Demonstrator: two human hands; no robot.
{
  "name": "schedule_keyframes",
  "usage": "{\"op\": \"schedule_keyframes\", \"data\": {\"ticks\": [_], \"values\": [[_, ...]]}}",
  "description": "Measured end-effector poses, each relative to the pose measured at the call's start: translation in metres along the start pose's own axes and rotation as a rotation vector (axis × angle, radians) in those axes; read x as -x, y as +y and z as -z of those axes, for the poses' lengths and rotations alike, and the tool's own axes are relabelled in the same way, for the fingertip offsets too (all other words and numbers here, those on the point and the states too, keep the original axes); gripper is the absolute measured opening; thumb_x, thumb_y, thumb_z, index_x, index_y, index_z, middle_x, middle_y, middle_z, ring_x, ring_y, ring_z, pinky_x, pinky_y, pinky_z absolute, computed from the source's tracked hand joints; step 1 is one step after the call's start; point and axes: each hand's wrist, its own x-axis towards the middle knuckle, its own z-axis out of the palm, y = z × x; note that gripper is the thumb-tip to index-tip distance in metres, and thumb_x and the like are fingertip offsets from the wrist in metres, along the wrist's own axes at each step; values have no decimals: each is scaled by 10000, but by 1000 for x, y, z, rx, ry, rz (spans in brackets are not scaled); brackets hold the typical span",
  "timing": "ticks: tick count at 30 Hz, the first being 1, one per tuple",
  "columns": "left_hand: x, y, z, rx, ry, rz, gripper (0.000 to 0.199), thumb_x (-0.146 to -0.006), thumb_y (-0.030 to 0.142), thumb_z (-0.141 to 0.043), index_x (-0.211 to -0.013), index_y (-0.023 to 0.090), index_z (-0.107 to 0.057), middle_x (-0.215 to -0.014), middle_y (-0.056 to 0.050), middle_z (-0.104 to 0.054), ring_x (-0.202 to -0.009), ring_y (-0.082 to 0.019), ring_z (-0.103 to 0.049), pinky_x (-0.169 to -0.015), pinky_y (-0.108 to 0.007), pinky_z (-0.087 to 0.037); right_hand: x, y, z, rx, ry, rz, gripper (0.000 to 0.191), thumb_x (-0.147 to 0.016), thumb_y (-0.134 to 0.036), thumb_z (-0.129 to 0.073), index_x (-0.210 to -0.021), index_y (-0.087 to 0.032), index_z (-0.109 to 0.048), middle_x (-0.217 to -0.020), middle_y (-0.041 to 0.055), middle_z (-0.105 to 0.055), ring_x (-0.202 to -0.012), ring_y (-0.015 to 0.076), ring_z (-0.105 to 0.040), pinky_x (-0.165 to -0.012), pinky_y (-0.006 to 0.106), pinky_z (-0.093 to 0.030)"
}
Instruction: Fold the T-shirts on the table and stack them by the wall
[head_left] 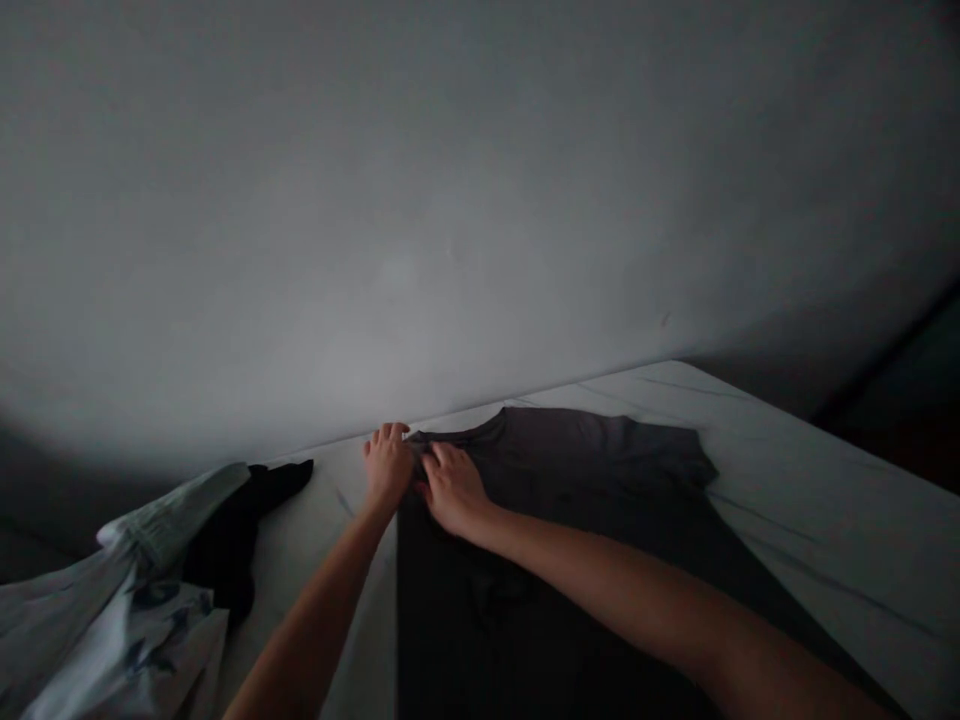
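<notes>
Working at the shirt's [585, 450] far L corner, L hand [386, 465] & R hand [454, 490] are touching cloth; pinch or press, can't tell. Shirt's lying on table [795, 470], R of clothes [169, 635]. Moving evenly, w/o tugging, is prob. avoiding creases.

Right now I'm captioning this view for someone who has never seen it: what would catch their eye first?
Probably the dark T-shirt spread over the white, grey-veined table, with the left hand and right hand together at its upper left, near the neckline. Next, the heap of light, blue-patterned cloth and black cloth at the lower left.
</notes>
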Motion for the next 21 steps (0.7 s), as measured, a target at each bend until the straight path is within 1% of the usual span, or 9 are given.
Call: {"op": "schedule_keyframes", "data": {"ticks": [3,6,11,14,16,18,19,20,21], "values": [[25,8,-10,46,-47,-224,434,-922,206,-336,-1316,226,-517,-1387,-87,-558,-1310,-214,-464,-1102,-362,-351,41,-8,-5,-82,-72,35,725,-878,-466,-580,-1435,-34,-409,-1529,241,-329,-1431,349,-282,-1167,521,-266],[34,2,-21,-7,-172,-390,492,-906,253,-370,-1382,299,-486,-1521,-20,-435,-1446,-238,-302,-1165,-432,-290,72,-7,-1,-115,-180,21,882,-874,-586,-521,-1523,-55,-248,-1582,189,-168,-1475,310,-152,-1210,495,-188],[28,-4,-26,-161,-200,-426,498,-893,300,-383,-1371,372,-507,-1540,32,-401,-1462,-265,-271,-1145,-498,-320,124,8,41,-79,-285,226,719,-910,-694,-307,-1536,-428,-74,-1556,-98,-41,-1461,139,-88,-1222,365,-171],[30,5,-16,-251,-220,-443,501,-890,259,-375,-1350,385,-528,-1542,45,-397,-1460,-261,-276,-1129,-496,-333,173,21,65,-130,-302,351,722,-948,-618,-349,-1557,-278,-164,-1580,13,-133,-1470,189,-122,-1224,399,-174],[33,18,-3,-340,-260,-401,519,-897,242,-364,-1384,363,-498,-1555,5,-378,-1447,-285,-301,-1104,-513,-346,218,29,78,-230,-317,377,622,-969,-462,-452,-1510,-181,-328,-1564,95,-273,-1457,242,-228,-1206,437,-219],[35,38,14,-448,-280,-264,520,-918,281,-360,-1426,343,-448,-1539,-57,-404,-1390,-334,-392,-1047,-536,-384,274,34,89,-408,-259,185,413,-938,-362,-554,-1332,-238,-576,-1443,47,-517,-1357,224,-441,-1142,375,-347],[35,51,23,-498,-280,-201,507,-922,292,-366,-1418,316,-468,-1504,-93,-452,-1339,-362,-451,-1013,-544,-402,306,35,96,-503,-202,12,293,-914,-364,-598,-1185,-280,-674,-1318,-4,-635,-1262,197,-546,-1072,315,-424],[35,67,30,-531,-275,-164,483,-918,275,-374,-1375,268,-531,-1445,-130,-517,-1278,-385,-506,-986,-546,-413,338,35,104,-574,-38,-297,202,-884,-401,-637,-1026,-292,-729,-1157,-35,-715,-1156,183,-619,-981,265,-483],[34,86,36,-544,-272,-165,450,-910,243,-380,-1297,214,-607,-1365,-155,-586,-1217,-392,-552,-964,-535,-423,370,35,113,-576,61,-475,226,-889,-445,-619,-994,-278,-730,-1097,-24,-726,-1107,195,-641,-910,261,-518]]}}
